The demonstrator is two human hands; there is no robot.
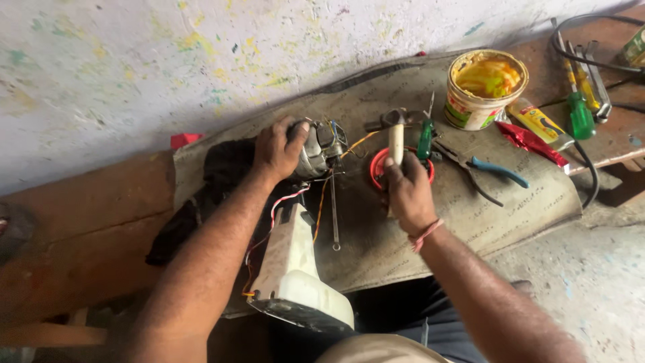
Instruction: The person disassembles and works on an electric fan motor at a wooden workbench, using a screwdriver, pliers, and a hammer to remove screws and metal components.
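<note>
On the worn mat [403, 235] covering the workbench, close to the paint-spattered wall [134, 67], lies the metal motor [321, 149] I am working on. My left hand [279, 149] is clamped over its rear end, fingers curled round the housing, thumb on top. Coloured wires [289, 198] run from the motor down to a white plastic casing [295, 269] that rests at the near edge of the bench, tilted toward me. A thin metal rod [334, 215] lies on the mat just beside the casing.

My right hand [408, 195] is closed round the pale handle of a hammer [396, 131], head uppermost and held upright, a little to the right of the motor and apart from it. Behind that hand sits a small red round dish [377, 168]. A green-handled screwdriver [424, 138] stands just beside the hammer head.

Further right on the mat: pliers with blue grips [497, 171], a red wrapper [534, 142], a yellow tube [541, 123], and an open yellow tub [484, 87] of greasy paste. Beyond these, a second green-handled screwdriver [579, 111] and a black cable [591, 168]. Dark cloth [225, 168] is bunched left of the motor.
</note>
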